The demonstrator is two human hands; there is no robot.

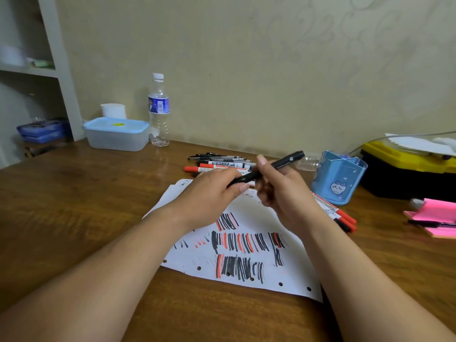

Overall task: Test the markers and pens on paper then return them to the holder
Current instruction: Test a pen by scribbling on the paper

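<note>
- Black marker [280,163]: all-black barrel, small white mark near upper-R end, faint pale print along the side. Held tilted, R end higher, in the air above the paper [259,215], not touching it.
- Left grip [214,191]: fingers curled round the marker's lower-L end; that end is hidden, so cannot tell if cap is on.
- Right grip [283,191]: thumb and fingers pinch the barrel approx. mid-length.
- Paper: white, punched holes along near edge, covered in rows of black and red test strokes; lies flat on the worktop [98,193].
- Holder [338,178]: blue, divided into compartments, cartoon sticker on front; stands R of the paper.
- Loose pens [222,164]: black and red/white, lying beyond the paper.
- Red markers [343,215]: lying between paper and holder.
- Misc.: water bottle [159,109] and lidded box [116,134] at the back L.
</note>
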